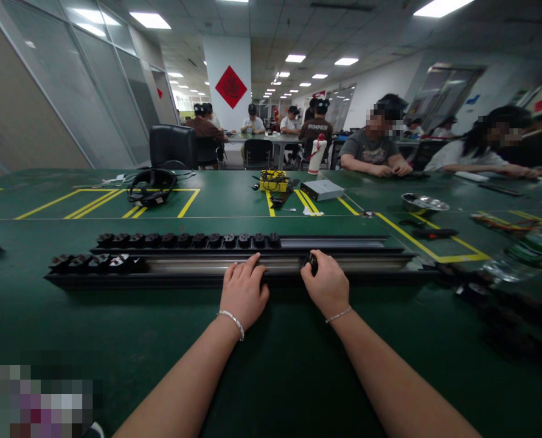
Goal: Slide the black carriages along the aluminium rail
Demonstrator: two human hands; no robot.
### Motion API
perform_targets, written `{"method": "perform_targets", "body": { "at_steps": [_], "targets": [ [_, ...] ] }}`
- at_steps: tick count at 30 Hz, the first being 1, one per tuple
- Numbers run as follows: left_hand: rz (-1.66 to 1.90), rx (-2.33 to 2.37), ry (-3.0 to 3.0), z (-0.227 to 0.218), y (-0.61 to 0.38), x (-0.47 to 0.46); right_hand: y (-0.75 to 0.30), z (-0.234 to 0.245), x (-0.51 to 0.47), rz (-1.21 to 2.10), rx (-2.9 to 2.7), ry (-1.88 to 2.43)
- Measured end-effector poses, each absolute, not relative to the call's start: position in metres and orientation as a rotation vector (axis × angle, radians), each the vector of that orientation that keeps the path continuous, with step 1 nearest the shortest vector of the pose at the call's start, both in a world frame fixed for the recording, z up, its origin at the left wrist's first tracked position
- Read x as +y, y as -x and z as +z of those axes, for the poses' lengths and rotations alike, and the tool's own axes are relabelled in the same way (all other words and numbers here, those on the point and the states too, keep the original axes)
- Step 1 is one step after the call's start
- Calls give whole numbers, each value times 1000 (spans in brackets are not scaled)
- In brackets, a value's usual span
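My left hand (244, 293) lies over the near black rail (161, 278), its fingers stretched across the rail's front and top. My right hand (327, 283) pinches a small black piece (313, 263) at the rail's channel; most of that piece is hidden behind the fingers. Several black plug-like modules (100, 261) sit at the left end of this rail, some with light reflections on top. Behind it runs a second black rail (334, 242), with a row of similar black modules (184, 239) along its left and middle part. Its right part shows a bare metallic channel.
On the green table (170, 353) are a black headset (152, 187), a yellow box with cables (273, 180), a grey box (322, 190) and a metal bowl (424, 202). Blurred black parts (503, 310) and a plastic bottle (526, 252) lie right. Other people sit beyond.
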State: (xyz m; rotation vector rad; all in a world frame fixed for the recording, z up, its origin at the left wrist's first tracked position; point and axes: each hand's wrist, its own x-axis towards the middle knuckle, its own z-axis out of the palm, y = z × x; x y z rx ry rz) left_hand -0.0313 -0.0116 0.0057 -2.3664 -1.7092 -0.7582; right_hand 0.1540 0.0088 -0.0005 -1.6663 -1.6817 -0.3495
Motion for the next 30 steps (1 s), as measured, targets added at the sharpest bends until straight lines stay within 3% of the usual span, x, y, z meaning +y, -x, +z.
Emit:
{"method": "perform_targets", "body": {
  "at_steps": [30],
  "targets": [
    [-739,-1683,2349,3,32,-10,-160,0,12,-334,-1677,1641]
  ]
}}
